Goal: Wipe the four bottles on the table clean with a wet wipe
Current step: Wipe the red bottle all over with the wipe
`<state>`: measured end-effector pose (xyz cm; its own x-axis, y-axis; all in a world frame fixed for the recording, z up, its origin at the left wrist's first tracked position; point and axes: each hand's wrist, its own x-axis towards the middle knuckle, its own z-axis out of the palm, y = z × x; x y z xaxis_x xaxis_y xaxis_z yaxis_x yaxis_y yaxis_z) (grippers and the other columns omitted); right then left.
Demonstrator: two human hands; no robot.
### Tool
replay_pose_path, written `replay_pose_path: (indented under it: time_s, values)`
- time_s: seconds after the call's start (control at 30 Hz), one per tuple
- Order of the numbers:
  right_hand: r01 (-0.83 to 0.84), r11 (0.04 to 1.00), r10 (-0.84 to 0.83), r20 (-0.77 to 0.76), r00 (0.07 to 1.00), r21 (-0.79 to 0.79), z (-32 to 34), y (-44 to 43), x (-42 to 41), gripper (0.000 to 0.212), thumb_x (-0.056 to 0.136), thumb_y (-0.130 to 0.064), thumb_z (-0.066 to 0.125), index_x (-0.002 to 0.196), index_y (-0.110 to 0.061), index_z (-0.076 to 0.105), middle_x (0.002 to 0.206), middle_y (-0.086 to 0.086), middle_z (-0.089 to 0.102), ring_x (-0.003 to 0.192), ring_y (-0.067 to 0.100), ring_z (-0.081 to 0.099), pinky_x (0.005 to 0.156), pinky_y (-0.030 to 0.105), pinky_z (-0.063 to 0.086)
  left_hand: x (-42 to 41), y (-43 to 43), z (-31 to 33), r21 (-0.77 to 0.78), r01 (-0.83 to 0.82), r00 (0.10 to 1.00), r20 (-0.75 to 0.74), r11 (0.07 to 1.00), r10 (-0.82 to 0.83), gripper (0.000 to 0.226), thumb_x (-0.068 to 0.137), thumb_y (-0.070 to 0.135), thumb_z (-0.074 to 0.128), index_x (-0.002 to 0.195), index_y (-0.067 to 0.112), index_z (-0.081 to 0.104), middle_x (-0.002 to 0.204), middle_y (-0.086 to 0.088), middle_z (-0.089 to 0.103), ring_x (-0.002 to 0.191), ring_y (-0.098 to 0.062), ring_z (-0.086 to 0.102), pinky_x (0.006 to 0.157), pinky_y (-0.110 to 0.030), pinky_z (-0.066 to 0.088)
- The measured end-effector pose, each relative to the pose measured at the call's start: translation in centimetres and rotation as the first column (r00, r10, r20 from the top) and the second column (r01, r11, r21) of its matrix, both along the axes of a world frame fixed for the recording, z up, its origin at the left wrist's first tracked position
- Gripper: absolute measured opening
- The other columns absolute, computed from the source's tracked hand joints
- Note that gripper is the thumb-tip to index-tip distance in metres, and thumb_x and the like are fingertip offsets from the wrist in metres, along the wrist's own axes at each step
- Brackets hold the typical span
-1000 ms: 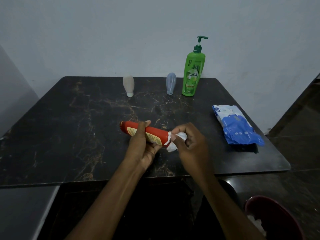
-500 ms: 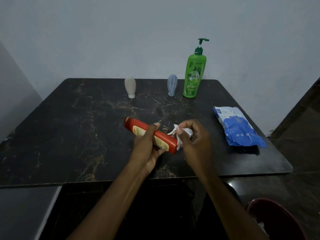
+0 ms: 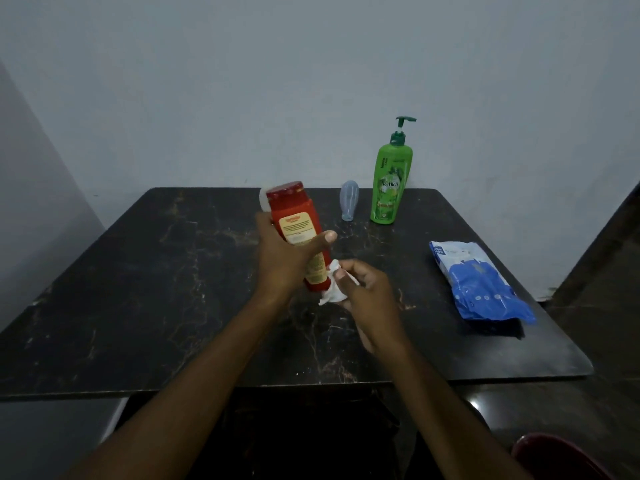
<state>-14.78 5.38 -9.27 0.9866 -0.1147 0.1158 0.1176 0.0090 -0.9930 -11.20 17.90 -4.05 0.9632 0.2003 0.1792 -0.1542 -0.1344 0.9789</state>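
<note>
dark marbled table (image 3: 138, 289) against pale wall (image 3: 311, 81); left hand (image 3: 282, 263) grips red bottle (image 3: 294, 216), right hand (image 3: 369, 294) pinches wipe (image 3: 331, 294)

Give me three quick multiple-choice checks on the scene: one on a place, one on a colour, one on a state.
1. Where is the wipe pack?
A. at the back by the wall
B. on the table, right of the hands
C. on the floor

2. What colour is the pump bottle?
A. yellow
B. black
C. green

3. How is the red bottle?
A. gripped by the left hand, tilted
B. lying flat on the table
C. standing alone at the back

Answers:
1 B: it lies flat on the table's right side.
2 C: body and pump are both green.
3 A: fingers wrap round it, and the right hand holds the wipe at its lower end.
</note>
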Motion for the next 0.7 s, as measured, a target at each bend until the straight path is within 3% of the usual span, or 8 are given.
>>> replay_pose_path:
  time_s: [0.1, 0.2, 0.33, 0.4, 0.53, 0.63, 0.7]
  values:
    - [0.009, 0.993, 0.000, -0.079, 0.997, 0.121, 0.5, -0.1, 1.8, 0.019, 0.099, -0.016, 0.056, 0.096, -0.019, 0.074, 0.095, 0.002, 0.076, 0.093, 0.023, 0.073, 0.093, 0.051, 0.055, 1.5, 1.1, 1.2, 0.104, 0.074, 0.997, 0.023, 0.992, -0.077, 0.082, 0.083, 0.023, 0.082, 0.146, 0.024, 0.030, 0.133, 0.006, 0.057, 0.113, -0.014, 0.059, 0.093, -0.041, 0.052]
    - [0.051, 0.992, -0.030, -0.168, 0.985, 0.118, 0.3, -0.3, 3.8, 0.016, 0.098, -0.017, 0.058, 0.094, -0.022, 0.073, 0.098, -0.003, 0.076, 0.095, 0.019, 0.072, 0.094, 0.047, 0.055, 3.3, 2.7, 3.0, 0.235, 0.190, 0.982, -0.037, 0.953, -0.187, 0.071, 0.087, 0.016, 0.077, 0.144, 0.025, 0.036, 0.139, 0.000, 0.057, 0.123, -0.025, 0.060, 0.095, -0.053, 0.056]
    - [0.063, 0.986, -0.027, -0.226, 0.974, 0.153, -0.3, -0.5, 5.8, 0.014, 0.097, -0.017, 0.059, 0.094, -0.020, 0.073, 0.098, -0.001, 0.076, 0.095, 0.021, 0.072, 0.092, 0.048, 0.056, 5.8, 4.3, 5.8, 0.395, 0.325, 0.946, -0.121, 0.859, -0.302, 0.057, 0.086, 0.012, 0.078, 0.134, 0.020, 0.048, 0.128, -0.001, 0.063, 0.115, -0.026, 0.065, 0.084, -0.044, 0.062]
    - [0.062, 0.990, -0.033, -0.219, 0.975, 0.124, -0.6, -0.8, 6.8, 0.014, 0.097, -0.018, 0.059, 0.095, -0.020, 0.073, 0.096, 0.000, 0.076, 0.092, 0.023, 0.073, 0.089, 0.048, 0.057, 7.3, 4.7, 6.6, 0.452, 0.343, 0.938, -0.120, 0.823, -0.325, 0.054, 0.083, 0.012, 0.080, 0.128, 0.020, 0.051, 0.124, 0.000, 0.063, 0.109, -0.024, 0.066, 0.079, -0.039, 0.063]
    - [0.121, 0.988, -0.107, -0.148, 0.983, 0.092, -1.7, -2.3, 8.8, 0.012, 0.095, -0.019, 0.063, 0.091, -0.022, 0.073, 0.092, 0.008, 0.075, 0.084, 0.025, 0.073, 0.075, 0.042, 0.061, 11.2, 4.7, 7.2, 0.538, 0.338, 0.936, -0.108, 0.772, -0.335, 0.054, 0.081, 0.009, 0.082, 0.126, 0.017, 0.054, 0.126, -0.005, 0.065, 0.109, -0.027, 0.067, 0.083, -0.047, 0.063]
    - [0.210, 0.978, -0.210, -0.063, 0.976, -0.001, -2.6, -4.1, 10.9, 0.012, 0.093, -0.018, 0.066, 0.100, -0.024, 0.073, 0.095, 0.001, 0.074, 0.080, 0.015, 0.072, 0.060, 0.030, 0.060, 14.4, 4.5, 7.3, 0.575, 0.297, 0.948, -0.084, 0.762, -0.306, 0.052, 0.081, 0.008, 0.082, 0.124, 0.017, 0.055, 0.129, -0.007, 0.063, 0.115, -0.030, 0.064, 0.087, -0.050, 0.061]
    - [0.239, 0.969, -0.242, -0.050, 0.969, -0.068, -2.9, -5.2, 12.4, 0.019, 0.092, -0.012, 0.066, 0.108, -0.020, 0.073, 0.100, -0.006, 0.072, 0.083, 0.013, 0.070, 0.060, 0.026, 0.059, 16.2, 4.2, 7.4, 0.590, 0.286, 0.951, -0.076, 0.755, -0.300, 0.051, 0.081, 0.007, 0.082, 0.123, 0.015, 0.055, 0.129, -0.009, 0.063, 0.115, -0.030, 0.064, 0.087, -0.050, 0.061]
